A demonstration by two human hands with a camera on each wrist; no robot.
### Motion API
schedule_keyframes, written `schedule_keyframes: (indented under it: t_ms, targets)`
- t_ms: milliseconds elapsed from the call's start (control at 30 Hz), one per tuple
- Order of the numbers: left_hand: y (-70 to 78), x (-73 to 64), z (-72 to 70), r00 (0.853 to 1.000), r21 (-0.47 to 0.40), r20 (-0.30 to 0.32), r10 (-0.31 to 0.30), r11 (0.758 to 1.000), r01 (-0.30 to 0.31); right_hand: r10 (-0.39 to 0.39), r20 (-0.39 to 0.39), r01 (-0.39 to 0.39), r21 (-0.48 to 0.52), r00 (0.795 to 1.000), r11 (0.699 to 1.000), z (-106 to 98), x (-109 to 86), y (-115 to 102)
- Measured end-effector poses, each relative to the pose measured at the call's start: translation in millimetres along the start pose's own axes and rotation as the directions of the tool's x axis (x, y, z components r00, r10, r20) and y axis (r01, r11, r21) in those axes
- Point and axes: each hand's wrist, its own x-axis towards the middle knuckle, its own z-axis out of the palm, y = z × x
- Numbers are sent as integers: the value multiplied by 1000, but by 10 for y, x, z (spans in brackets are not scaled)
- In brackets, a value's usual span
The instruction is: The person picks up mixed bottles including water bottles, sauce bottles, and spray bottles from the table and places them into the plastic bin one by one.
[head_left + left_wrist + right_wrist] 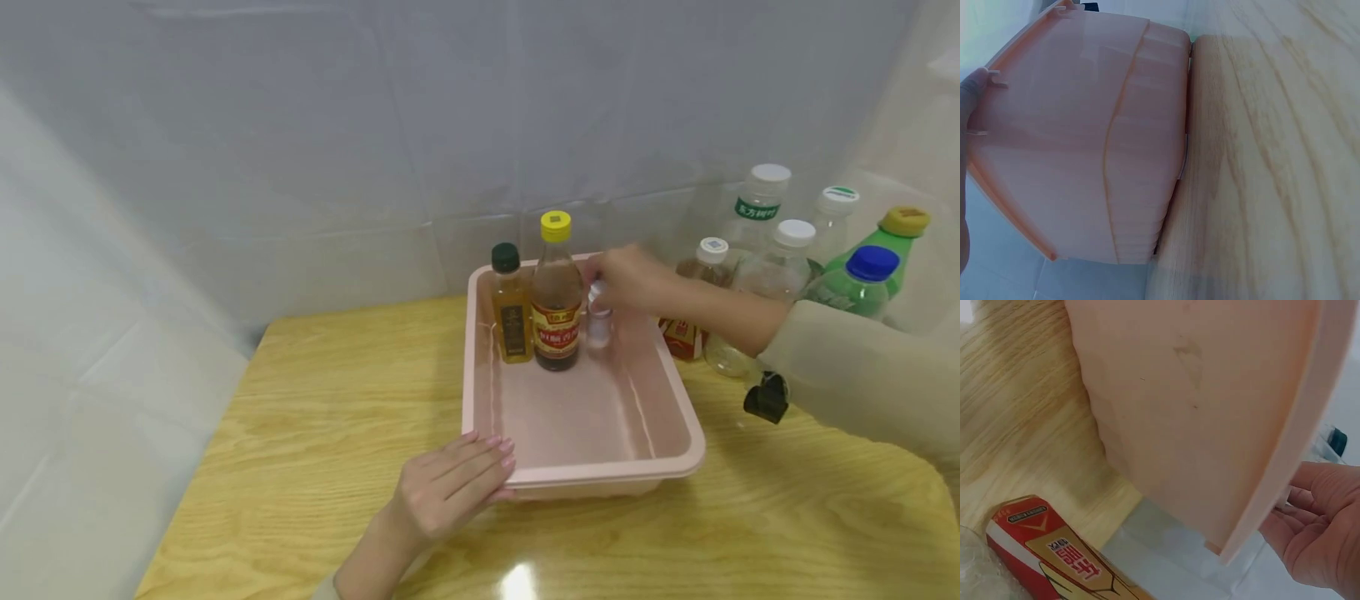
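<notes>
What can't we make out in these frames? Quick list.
- Small clear bottle: head, top hidden by the right hand; right wrist, mostly behind the wall of the pink tub.
- Left hand: left wrist, mostly cut off by the left edge.
- Blue-capped bottle: head, lower part behind the right sleeve.
- Dark-capped bottle: head, label text too small.

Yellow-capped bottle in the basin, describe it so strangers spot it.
Find the pink basin on the table. Toward its far end, the yellow-capped bottle stands beside a green-capped bottle. Its yellow cap and red label set it apart.
</notes>
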Motion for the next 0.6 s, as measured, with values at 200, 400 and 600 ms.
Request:
schedule_keyframes:
  t_ms: [200,400,600]
  targets:
    - [1,-3,-9,1000,2,5,-3,1000,3,5,27,-5,-6,1000,1000,77,34,-14]
    - [-1,-5,-7,1000,7,2,-1,1000,1,-15,47,16,-16,999,1000,109,83,10]
    - [2,-6,-2,1000,-3,0,4,1000,-4,-52,92,55,-32,994,998,148,139,41]
